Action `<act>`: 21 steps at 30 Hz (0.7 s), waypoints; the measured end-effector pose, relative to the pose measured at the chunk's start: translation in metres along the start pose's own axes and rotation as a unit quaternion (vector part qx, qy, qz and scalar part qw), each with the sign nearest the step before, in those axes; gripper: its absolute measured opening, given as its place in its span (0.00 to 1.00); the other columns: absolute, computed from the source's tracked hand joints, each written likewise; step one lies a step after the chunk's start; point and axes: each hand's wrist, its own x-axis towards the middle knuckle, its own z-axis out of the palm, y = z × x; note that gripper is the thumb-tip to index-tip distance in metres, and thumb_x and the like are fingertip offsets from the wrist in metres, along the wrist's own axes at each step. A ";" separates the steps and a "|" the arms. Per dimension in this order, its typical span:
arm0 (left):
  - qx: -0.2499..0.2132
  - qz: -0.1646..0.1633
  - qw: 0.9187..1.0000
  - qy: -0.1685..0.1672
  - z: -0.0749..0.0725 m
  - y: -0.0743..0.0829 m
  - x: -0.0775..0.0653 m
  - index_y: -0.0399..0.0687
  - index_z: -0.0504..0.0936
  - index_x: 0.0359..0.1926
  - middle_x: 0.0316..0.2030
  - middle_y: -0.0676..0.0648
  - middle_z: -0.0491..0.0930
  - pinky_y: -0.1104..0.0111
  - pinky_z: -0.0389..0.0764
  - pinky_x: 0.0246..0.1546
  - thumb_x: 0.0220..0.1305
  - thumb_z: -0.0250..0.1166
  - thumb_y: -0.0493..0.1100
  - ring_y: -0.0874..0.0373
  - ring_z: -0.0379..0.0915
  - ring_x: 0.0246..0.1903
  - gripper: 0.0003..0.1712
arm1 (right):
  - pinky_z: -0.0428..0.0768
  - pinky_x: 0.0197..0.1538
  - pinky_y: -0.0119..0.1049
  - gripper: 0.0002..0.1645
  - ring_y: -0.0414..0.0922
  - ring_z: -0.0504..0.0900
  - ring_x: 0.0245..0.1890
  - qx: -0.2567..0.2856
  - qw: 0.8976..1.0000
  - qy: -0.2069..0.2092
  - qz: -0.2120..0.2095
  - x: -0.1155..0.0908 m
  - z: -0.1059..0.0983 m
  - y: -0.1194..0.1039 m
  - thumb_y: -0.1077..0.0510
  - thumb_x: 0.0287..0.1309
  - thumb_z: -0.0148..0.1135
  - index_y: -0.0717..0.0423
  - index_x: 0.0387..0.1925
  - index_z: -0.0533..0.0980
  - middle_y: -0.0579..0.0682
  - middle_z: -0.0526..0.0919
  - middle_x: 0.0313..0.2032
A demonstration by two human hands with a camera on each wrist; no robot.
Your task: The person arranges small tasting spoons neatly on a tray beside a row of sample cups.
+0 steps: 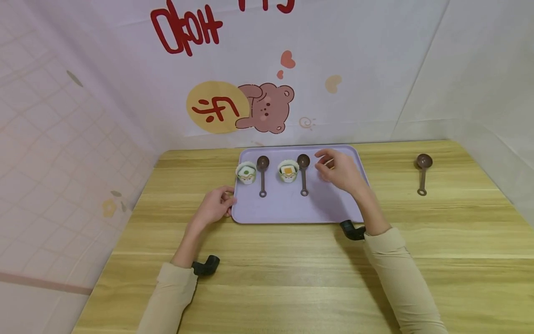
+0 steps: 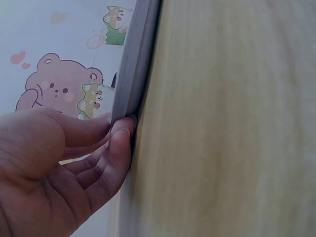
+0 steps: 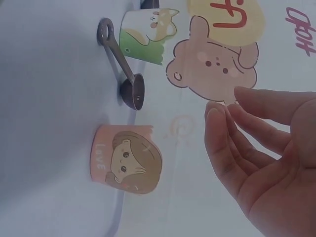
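My left hand (image 1: 212,205) pinches the rim at the left side of a lilac tray (image 1: 275,208), thumb and fingertips on its edge in the left wrist view. Above the tray's right part hovers my right hand (image 1: 344,171), fingers loosely bent with nothing between them. Beside it stands a pink paper cup (image 3: 133,160) with a cartoon figure and "LOVE", mostly hidden by the hand in the head view. Two green-and-white paper cups, left (image 1: 247,180) and middle (image 1: 288,177), hold small items. A brown measuring spoon (image 1: 263,180) and another measuring spoon (image 1: 303,178) lie to their right.
A third brown measuring spoon (image 1: 423,178) lies on the wooden table (image 1: 283,273), right of the tray. Behind the tray rises a white backdrop (image 1: 354,111) printed with a bear. Black wrist mounts (image 1: 206,265) sit by both wrists.
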 end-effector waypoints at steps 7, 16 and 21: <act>-0.001 0.000 1.000 0.001 0.000 0.001 -0.001 0.29 0.72 0.64 0.28 0.42 0.78 0.71 0.76 0.22 0.73 0.61 0.34 0.57 0.77 0.21 0.22 | 0.80 0.37 0.35 0.15 0.56 0.86 0.37 -0.001 1.000 0.010 -0.022 -0.001 -0.009 0.001 0.65 0.65 0.64 0.67 0.52 0.79 0.62 0.85 0.41; 0.001 0.000 1.000 0.004 0.000 0.001 -0.001 0.29 0.73 0.63 0.28 0.42 0.79 0.71 0.77 0.22 0.72 0.61 0.34 0.57 0.77 0.20 0.22 | 0.78 0.38 0.34 0.15 0.57 0.86 0.38 -0.008 0.999 0.033 -0.029 -0.004 -0.022 0.004 0.64 0.65 0.65 0.65 0.52 0.79 0.62 0.85 0.41; -0.003 0.002 1.000 0.002 0.000 0.001 -0.001 0.29 0.73 0.63 0.28 0.42 0.78 0.71 0.77 0.22 0.72 0.61 0.34 0.57 0.77 0.20 0.22 | 0.76 0.37 0.27 0.16 0.59 0.85 0.39 -0.002 0.999 0.039 -0.026 -0.007 -0.032 0.006 0.63 0.66 0.64 0.65 0.53 0.79 0.64 0.84 0.42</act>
